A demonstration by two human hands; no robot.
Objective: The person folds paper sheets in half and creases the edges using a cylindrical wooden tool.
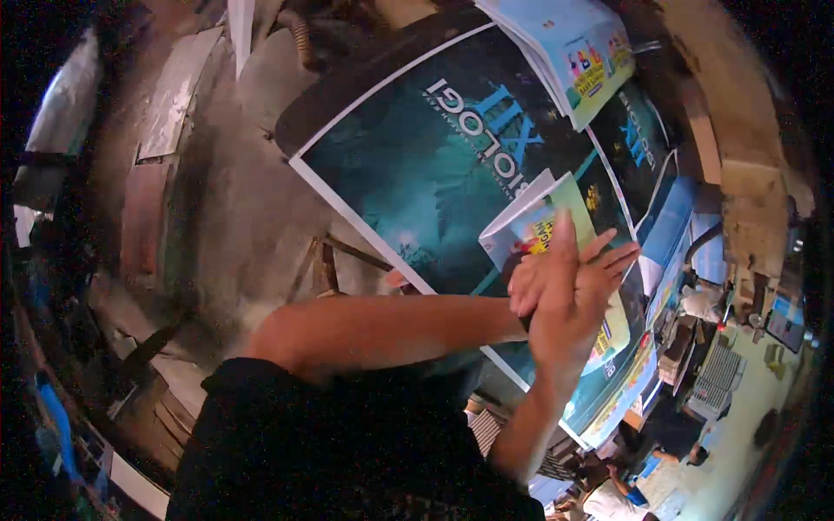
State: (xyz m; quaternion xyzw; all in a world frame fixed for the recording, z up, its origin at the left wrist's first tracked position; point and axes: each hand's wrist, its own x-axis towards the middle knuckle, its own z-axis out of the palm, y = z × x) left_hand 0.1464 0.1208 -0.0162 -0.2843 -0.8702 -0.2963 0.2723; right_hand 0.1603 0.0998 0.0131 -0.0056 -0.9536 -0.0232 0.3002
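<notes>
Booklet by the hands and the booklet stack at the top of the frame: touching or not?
Apart. The head view shows the dark printed sheet plainly visible between the lower booklet and the upper stack.

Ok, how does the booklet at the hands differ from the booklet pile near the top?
The booklet is partly hidden by the left hand and right hand; the booklet pile has no hand over it. The pile shows a broad light-blue face, the booklet mostly yellow-green and white. Both lie over dark teal printed sheets.
</notes>
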